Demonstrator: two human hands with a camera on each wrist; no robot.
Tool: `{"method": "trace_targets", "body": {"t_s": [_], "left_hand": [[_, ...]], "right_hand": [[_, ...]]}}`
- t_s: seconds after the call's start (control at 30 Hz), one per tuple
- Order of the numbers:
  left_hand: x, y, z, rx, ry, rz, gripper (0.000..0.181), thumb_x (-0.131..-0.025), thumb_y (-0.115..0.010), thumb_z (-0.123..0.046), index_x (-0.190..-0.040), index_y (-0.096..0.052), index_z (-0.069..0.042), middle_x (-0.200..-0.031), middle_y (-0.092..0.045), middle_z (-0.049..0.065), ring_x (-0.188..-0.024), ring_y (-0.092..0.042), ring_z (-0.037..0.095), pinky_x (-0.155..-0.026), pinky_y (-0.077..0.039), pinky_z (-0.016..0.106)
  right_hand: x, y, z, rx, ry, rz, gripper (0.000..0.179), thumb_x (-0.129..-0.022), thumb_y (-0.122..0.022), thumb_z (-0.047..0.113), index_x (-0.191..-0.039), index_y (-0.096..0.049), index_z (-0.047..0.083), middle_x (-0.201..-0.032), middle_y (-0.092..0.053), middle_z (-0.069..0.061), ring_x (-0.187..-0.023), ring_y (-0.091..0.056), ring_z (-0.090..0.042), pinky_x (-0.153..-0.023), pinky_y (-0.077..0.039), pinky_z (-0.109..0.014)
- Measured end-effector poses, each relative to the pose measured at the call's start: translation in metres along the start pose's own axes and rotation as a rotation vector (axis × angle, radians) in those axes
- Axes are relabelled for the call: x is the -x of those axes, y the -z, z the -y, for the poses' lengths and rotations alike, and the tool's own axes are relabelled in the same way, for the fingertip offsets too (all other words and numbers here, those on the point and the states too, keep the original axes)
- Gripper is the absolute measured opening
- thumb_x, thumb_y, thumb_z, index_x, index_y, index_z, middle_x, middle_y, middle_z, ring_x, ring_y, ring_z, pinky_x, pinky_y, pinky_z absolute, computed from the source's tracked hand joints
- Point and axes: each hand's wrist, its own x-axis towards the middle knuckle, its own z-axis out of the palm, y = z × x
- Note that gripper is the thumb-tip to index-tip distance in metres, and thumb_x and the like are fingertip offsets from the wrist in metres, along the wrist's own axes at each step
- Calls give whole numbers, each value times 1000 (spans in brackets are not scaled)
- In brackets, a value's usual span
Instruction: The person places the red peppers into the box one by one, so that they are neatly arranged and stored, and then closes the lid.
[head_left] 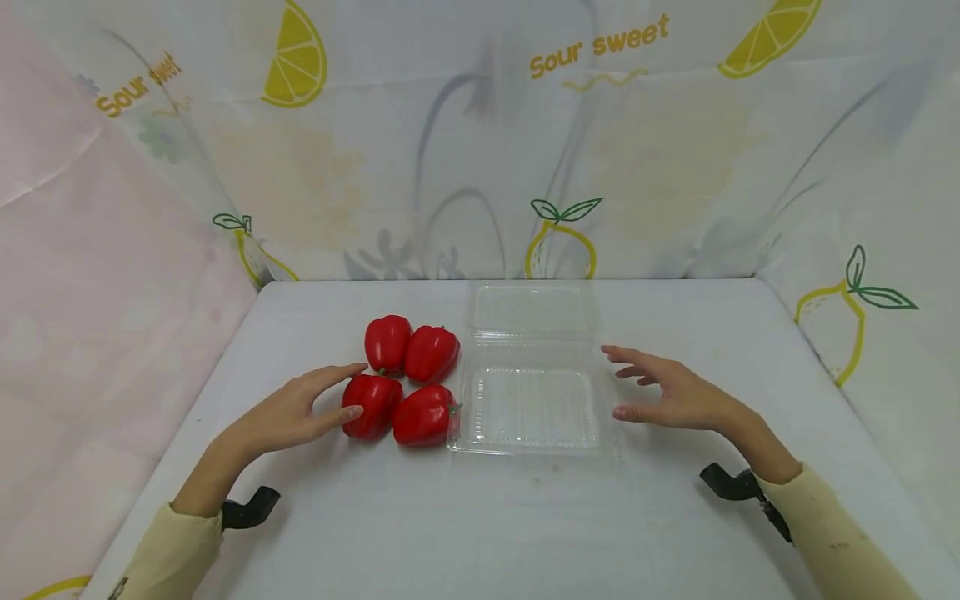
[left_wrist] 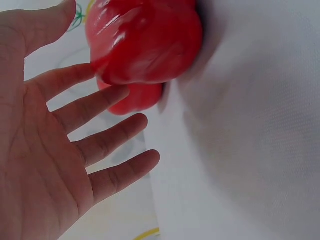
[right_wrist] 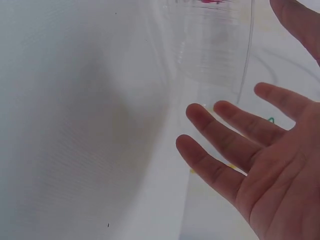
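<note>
Head cam: we've got 4 red peppers bunched on the left part of the table [head_left: 525, 525]: near-left pepper [head_left: 372, 417], near-right pepper [head_left: 423, 417], far-left pepper [head_left: 387, 342], far-right pepper [head_left: 432, 353]. Just right of 'em lies a clear plastic box [head_left: 536, 408], its lid [head_left: 534, 310] folded back on the far side; the near-right pepper's stem reaches the box's left edge. Our left hand [head_left: 300, 410] is open w/ fingers spread, nothing gripped, thumb & index at the near-left pepper; can't tell if they're touching. Our right hand [head_left: 675, 396] is also open, fingers apart, holding nothing, just right of the box. Past the table's far edge we see a backdrop cloth [head_left: 480, 175] w/ lemon prints & "Sour sweet" txt.
</note>
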Motion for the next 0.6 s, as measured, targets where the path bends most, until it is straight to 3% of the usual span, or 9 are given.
{"method": "trace_targets", "body": {"t_s": [0.6], "left_hand": [[-3,-5,5,2,-63,-18,65,-90,-71,-40,-145,-49,-14,-142,-52,8,-130,-47,32,-94,-48,56]], "right_hand": [[-1,-8,-6,-59,11,69,87,-86,-77,37,-153,-30,10,-142,-49,-16,-118,-59,-30,-94,-49,-53]]}}
